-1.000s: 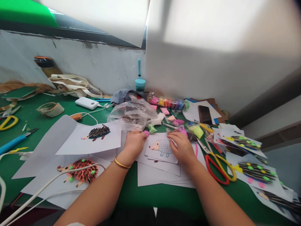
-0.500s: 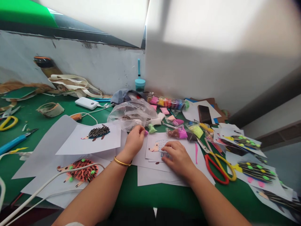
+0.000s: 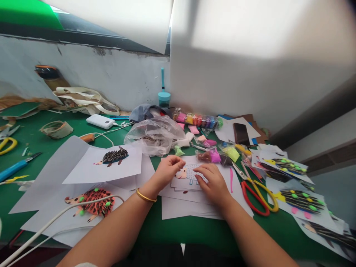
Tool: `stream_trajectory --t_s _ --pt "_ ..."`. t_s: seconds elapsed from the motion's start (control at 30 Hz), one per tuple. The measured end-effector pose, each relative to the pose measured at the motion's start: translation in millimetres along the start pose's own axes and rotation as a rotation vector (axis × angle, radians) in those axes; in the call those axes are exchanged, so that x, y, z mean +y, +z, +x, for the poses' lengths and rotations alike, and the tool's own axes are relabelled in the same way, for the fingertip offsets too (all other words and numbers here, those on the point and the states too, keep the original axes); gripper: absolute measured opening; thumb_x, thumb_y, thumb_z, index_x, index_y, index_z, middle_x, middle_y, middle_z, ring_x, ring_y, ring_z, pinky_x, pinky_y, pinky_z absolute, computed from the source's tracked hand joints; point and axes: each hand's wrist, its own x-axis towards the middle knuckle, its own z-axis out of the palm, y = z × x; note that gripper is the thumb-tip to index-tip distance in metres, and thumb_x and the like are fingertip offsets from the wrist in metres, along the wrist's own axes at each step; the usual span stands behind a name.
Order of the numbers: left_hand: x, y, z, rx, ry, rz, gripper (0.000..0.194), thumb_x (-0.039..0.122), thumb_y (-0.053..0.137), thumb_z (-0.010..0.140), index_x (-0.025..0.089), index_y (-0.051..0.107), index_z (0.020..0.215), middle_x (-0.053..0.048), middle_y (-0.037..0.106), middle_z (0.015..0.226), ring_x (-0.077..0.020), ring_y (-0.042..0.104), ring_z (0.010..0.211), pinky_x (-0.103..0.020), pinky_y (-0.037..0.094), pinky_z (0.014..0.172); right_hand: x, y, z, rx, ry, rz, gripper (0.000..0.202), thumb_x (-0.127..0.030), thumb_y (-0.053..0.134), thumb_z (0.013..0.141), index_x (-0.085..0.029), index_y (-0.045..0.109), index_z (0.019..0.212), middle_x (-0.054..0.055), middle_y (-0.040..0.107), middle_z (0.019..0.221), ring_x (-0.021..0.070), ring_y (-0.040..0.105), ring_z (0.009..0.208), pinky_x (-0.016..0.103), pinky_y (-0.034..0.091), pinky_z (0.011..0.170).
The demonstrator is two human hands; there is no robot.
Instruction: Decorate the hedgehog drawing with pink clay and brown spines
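A hedgehog drawing [image 3: 191,171] lies on stacked white paper before me, its outline in blue and its face filled with a peach, clay-like layer. Over the drawing's left edge is my left hand [image 3: 169,170], thumb and fingertips pinched together; whatever they may hold is too small or hidden to make out. My right hand [image 3: 213,183] rests at the drawing's right side, thumb and curved fingers apart with nothing visible between them. A thin magenta strip [image 3: 231,180] lies on the paper right of that hand.
Scissors [image 3: 257,198] with red and yellow handles lie to the right, beside finished hedgehog pictures [image 3: 302,202]. Behind the paper are a plastic bag [image 3: 155,131] of seeds and several clay packets [image 3: 213,155]. A white cable [image 3: 52,218] crosses the left side.
My left hand has moved right and toward me, from beside the clay packets to over the drawing. My right hand's thumb and fingers have lifted and shifted slightly right.
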Motion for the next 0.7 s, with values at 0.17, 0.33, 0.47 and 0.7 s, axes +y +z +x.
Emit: stream_trajectory --t_s 0.17,0.33,0.47,0.7 --pt "-3 12.3 -8 -0.153 0.070 0.158 0.034 0.047 0.061 0.084 0.016 0.064 0.070 0.000 0.062 0.065 -0.0133 0.054 0.062 -0.025 0.041 0.058 -15 0 1 0.026 -0.009 0.121 0.016 -0.026 0.061 0.093 -0.026 0.066 0.108 0.006 0.067 0.093 0.0233 0.060 0.091 0.041 0.049 0.082" --pt "-6 17.5 -12 -0.199 0.142 0.272 0.033 0.044 0.059 0.087 0.018 0.068 0.069 -0.001 0.066 0.067 -0.0146 0.058 0.065 -0.025 0.041 0.060 -21 1 1 0.043 0.019 0.187 0.006 -0.026 0.063 0.092 -0.025 0.067 0.095 0.004 0.066 0.085 0.0216 0.059 0.085 0.039 0.049 0.077" --pt "-4 15.4 -13 -0.265 0.152 0.303 0.038 0.046 0.056 0.090 0.017 0.069 0.069 -0.002 0.068 0.067 -0.0146 0.059 0.064 -0.025 0.042 0.060 -20 1 2 0.040 0.023 0.202 0.006 -0.025 0.062 0.093 -0.025 0.067 0.092 0.004 0.066 0.083 0.0211 0.059 0.084 0.038 0.049 0.076" --pt "14 3.0 -15 0.085 0.253 0.571 0.036 0.038 0.039 0.099 0.020 0.067 0.085 -0.005 0.069 0.084 -0.0189 0.062 0.081 -0.030 0.045 0.071 -10 8 0 -0.144 -0.015 0.011 0.008 -0.025 0.063 0.090 -0.024 0.071 0.088 0.005 0.066 0.087 0.0216 0.057 0.085 0.038 0.045 0.078"
